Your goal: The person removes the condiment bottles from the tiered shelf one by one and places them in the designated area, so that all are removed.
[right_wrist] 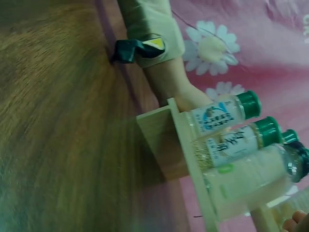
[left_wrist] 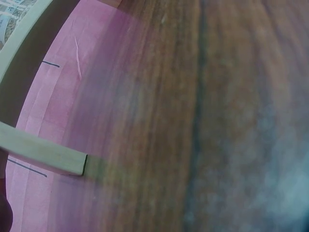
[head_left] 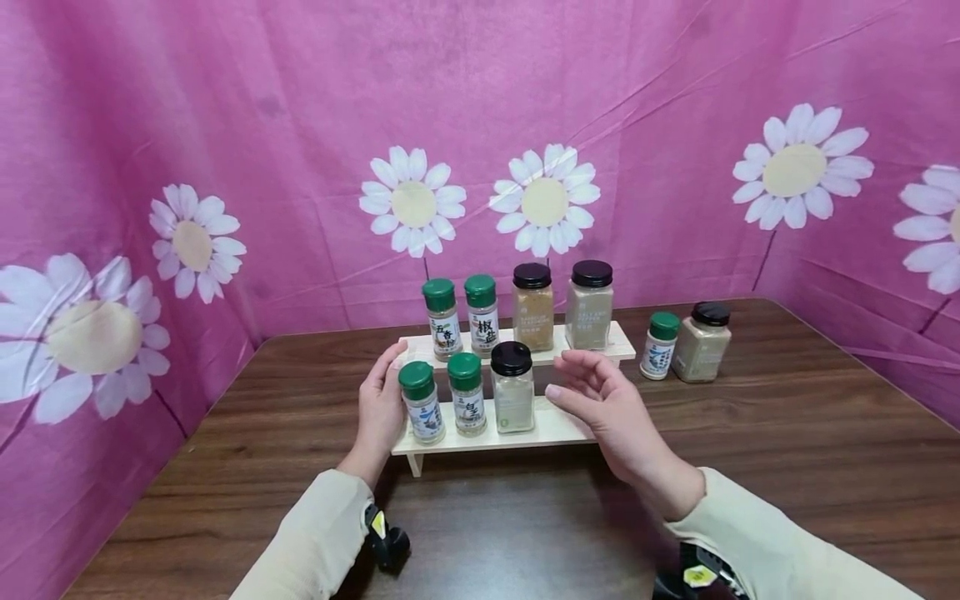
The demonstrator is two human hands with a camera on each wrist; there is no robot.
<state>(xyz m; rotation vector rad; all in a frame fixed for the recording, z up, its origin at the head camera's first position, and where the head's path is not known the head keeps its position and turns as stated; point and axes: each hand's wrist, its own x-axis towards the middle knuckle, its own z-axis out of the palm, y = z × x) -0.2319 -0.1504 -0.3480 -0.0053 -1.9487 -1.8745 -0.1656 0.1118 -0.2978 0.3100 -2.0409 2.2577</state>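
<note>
A two-tier wooden rack point(head_left: 564, 427) stands on the table with spice jars on both shelves. My left hand point(head_left: 381, 412) holds the rack's left end, its fingers along the side; the jars partly hide its thumb. On the lower shelf are two green-capped shakers point(head_left: 425, 408) point(head_left: 468, 400) and a black-lidded square jar point(head_left: 513, 396). My right hand point(head_left: 611, 412) hovers by the right part of the rack, fingers loosely bent, thumb apart and nothing between them. On the upper shelf are two green-capped shakers point(head_left: 444, 325) point(head_left: 482, 321) and two black-lidded jars point(head_left: 533, 312) point(head_left: 590, 308).
Right of the rack, a green-capped shaker point(head_left: 659, 350) and a black-lidded jar point(head_left: 702, 346) stand together on the brown wooden table point(head_left: 795, 442). A pink curtain point(head_left: 480, 100) with white flowers hangs behind and along the sides.
</note>
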